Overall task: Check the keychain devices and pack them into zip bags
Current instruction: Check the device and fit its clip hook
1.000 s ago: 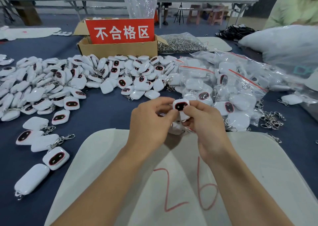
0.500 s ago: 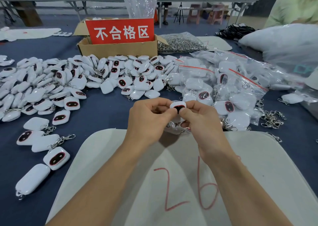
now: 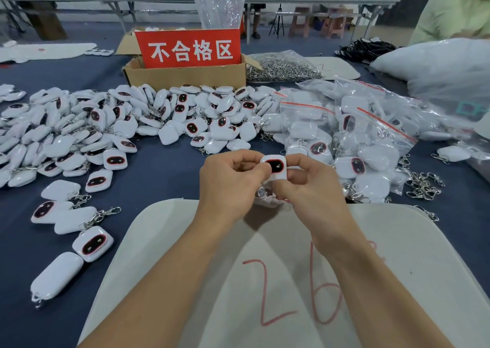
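As the blue-covered table [image 3: 164,178] fills most of the view, everything else sits on it. White board [image 3: 397,268] at 6 o'clock, red "26" handwritten on it, both forearms over it. Pile of devices [image 3: 106,124] runs from 9 to 12 o'clock: white rounded squares, some with the dark red-rimmed face up, some face down, many with metal clasps. A few lie apart from the pile at 8 o'clock. Zip bags [image 3: 371,140] heaped at 2 o'clock, clear with red seal strips, each with white devices inside. Large white bag [image 3: 437,66] further out at 2 o'clock, contents can't tell. Cardboard box [image 3: 185,75] at 12 o'clock, flaps open, behind the pile. Red sign [image 3: 189,49] with white characters stands upright in the box. Clear bag of metal clips [image 3: 281,66] just beside the box, at 1 o'clock. Loose clasps [image 3: 424,183] at 3 o'clock, near the zip bags.

Left hand [image 3: 228,180] and right hand [image 3: 310,188] meet at centre, above the board's far edge. Left thumb and forefinger pinch the left edge of one keychain device [image 3: 275,167], other fingers curled in. Right thumb and fingers clamp its right and lower edges. Device held off the table between the two hands, dark face toward the camera, slightly tilted. Something pale and crumpled under the hands, can't tell what.
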The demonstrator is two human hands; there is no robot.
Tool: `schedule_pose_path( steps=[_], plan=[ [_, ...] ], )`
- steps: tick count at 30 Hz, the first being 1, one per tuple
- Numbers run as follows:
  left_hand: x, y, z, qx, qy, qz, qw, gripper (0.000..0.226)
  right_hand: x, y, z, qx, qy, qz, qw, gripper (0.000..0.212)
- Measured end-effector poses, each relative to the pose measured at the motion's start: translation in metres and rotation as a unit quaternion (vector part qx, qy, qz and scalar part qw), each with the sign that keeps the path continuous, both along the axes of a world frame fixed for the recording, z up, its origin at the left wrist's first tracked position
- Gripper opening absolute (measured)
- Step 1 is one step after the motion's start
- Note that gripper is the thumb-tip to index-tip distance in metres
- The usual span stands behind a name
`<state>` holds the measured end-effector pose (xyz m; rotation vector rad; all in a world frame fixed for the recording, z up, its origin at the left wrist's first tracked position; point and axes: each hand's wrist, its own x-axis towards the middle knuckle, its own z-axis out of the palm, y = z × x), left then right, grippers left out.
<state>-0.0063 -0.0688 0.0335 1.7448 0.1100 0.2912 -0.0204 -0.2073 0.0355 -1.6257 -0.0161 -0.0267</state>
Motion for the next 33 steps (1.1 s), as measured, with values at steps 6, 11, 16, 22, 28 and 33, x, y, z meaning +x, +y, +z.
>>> schedule_pose_path(
  steps=[6,11,16,22,28,33],
  plan=[
    [-0.003,-0.002,0.003,-0.001,-0.013,-0.024,1.000,0.008,0.000,0.001,0.000,0.009,0.005,-0.013,1.000,0.034],
    [-0.005,-0.003,0.006,0.011,-0.027,-0.041,0.999,0.022,0.000,0.000,0.000,0.021,0.011,-0.038,0.999,0.034],
    [-0.002,0.000,0.005,-0.003,-0.015,-0.033,0.999,0.010,-0.002,0.002,-0.001,-0.033,-0.035,-0.056,0.997,0.029],
    [-0.004,-0.003,0.004,0.027,-0.052,-0.008,0.998,0.039,-0.004,0.007,0.000,-0.034,-0.140,-0.126,0.981,0.042],
    [-0.011,-0.007,-0.001,0.145,-0.127,-0.010,0.981,0.036,-0.005,0.004,-0.001,-0.041,-0.157,-0.163,0.973,0.044],
    [-0.014,-0.009,-0.002,0.155,-0.152,-0.022,0.976,0.038,-0.007,0.003,0.002,-0.047,-0.169,-0.189,0.966,0.045]
  ],
)
